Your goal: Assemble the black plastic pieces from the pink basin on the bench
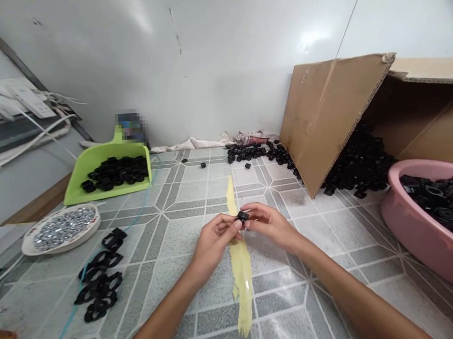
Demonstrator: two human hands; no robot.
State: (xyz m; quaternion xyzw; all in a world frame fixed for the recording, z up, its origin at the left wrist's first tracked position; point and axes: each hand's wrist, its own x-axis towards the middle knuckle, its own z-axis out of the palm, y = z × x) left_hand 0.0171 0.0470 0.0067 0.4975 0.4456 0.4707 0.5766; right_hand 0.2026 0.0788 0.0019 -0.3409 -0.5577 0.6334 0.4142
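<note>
Between my two hands is a small black plastic part (pixel 243 216), held above a strip of yellow tape (pixel 241 270) on the tiled floor. My left hand (pixel 219 234) pinches it from the left with thumb and fingertips. From the other side, the fingertips of my right hand (pixel 270 225) close on the same part. Fingers cover some of it, so its exact kind does not show. Several black ring-shaped plastic parts (pixel 99 285) lie on the floor to the left, beside a white dish of small shiny metal pieces (pixel 64 228).
A green dustpan (pixel 108 196) holding black parts stands at the back left. Right of centre, a cardboard box (pixel 330 113) lies on its side, spilling black parts (pixel 357 162). A pink basin (pixel 415 220) full of black parts is at far right. Cables (pixel 31 134) hang along the left.
</note>
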